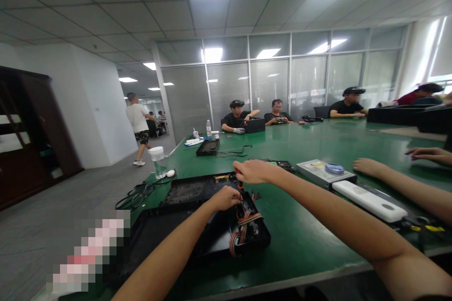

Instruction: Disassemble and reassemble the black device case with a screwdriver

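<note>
My right hand [256,171] is closed round the handle of a screwdriver [240,185], which stands upright with its tip pointing down. Just below it, my left hand [226,198] is pinched at the corner of an open black plastic case [208,237]; its fingertips hide whatever is between them. Bundled striped ribbon cables [243,225] run along the right side of this case. Behind it lies another black shell part [190,190], with a small brass-coloured piece [222,178] at its far edge.
Left of the case are a coiled black cable [137,194] and a lidded clear jar [157,162]. To the right, a grey metal box [319,171], a white power strip [369,201] and another person's hands [369,167] rest on the green table [293,225]. Several people sit beyond.
</note>
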### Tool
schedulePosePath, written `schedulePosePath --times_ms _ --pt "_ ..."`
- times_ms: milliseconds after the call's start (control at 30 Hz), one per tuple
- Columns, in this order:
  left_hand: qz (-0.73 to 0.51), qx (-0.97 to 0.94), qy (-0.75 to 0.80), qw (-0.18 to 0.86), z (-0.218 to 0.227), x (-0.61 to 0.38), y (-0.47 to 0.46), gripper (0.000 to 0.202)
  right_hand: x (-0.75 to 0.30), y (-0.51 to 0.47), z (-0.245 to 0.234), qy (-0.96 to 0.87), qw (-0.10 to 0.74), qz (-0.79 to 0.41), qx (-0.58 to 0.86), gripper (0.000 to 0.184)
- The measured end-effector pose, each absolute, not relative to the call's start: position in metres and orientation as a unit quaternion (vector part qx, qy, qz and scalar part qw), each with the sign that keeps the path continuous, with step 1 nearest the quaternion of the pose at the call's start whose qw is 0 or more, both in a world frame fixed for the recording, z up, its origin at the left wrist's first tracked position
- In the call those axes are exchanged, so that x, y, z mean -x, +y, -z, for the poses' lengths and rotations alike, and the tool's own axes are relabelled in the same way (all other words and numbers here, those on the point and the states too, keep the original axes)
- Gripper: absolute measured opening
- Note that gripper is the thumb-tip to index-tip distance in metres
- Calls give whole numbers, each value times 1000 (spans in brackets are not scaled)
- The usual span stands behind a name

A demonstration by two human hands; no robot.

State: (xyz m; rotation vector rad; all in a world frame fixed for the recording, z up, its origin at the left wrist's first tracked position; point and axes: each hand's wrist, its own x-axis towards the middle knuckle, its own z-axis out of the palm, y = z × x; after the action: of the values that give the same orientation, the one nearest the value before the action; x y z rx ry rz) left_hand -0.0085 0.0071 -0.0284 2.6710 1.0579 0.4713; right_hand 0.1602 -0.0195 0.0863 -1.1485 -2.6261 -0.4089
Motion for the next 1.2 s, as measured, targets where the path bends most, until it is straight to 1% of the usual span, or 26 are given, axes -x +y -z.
schedulePosePath --times_ms 100,233,300,367,400,467,533,600,667,767,833,933,967,1033,1133,1200 --pt "-157 -911 365 110 28 9 5 11 -163 -18 -88 -894 121 145 407 45" --pt "-151 -912 363 114 26 9 4 12 -172 -12 -87 -918 126 101 363 37" --pt "-151 -915 359 107 25 9 3 12 -179 -7 -80 -902 169 111 381 41" --pt "-150 -917 357 94 25 9 3 13 -189 1 -65 -878 239 105 401 43" --pt "-147 -918 358 85 25 9 3 14 -195 7 -53 -867 281 82 403 42" --pt "-140 -919 362 68 26 8 2 17 -210 22 -24 -835 377 -8 401 40" --pt "-141 -919 363 53 28 7 1 18 -225 40 8 -763 466 -150 422 39" --pt "-149 -919 363 40 29 5 -2 19 -236 56 35 -659 529 -314 433 36" --pt "-160 -919 359 30 30 4 -5 18 -242 67 52 -568 583 -411 411 33" --pt "-173 -922 346 27 28 4 -8 16 -240 73 56 -503 626 -468 369 34" --pt "-184 -920 345 32 22 6 -8 14 -233 71 53 -479 626 -511 343 35" --pt "-195 -912 357 52 5 15 -4 12 -222 65 52 -442 611 -571 324 31" --pt "-179 -911 366 71 -1 20 -1 12 -218 64 53 -431 611 -581 322 28" --pt "-95 -899 402 147 -13 33 4 11 -213 62 55 -414 620 -587 315 22" --pt "129 -809 490 299 -18 57 9 5 -212 61 56 -401 643 -583 292 13" --pt "225 -745 521 350 -13 70 7 7 -213 60 55 -400 649 -585 278 13"
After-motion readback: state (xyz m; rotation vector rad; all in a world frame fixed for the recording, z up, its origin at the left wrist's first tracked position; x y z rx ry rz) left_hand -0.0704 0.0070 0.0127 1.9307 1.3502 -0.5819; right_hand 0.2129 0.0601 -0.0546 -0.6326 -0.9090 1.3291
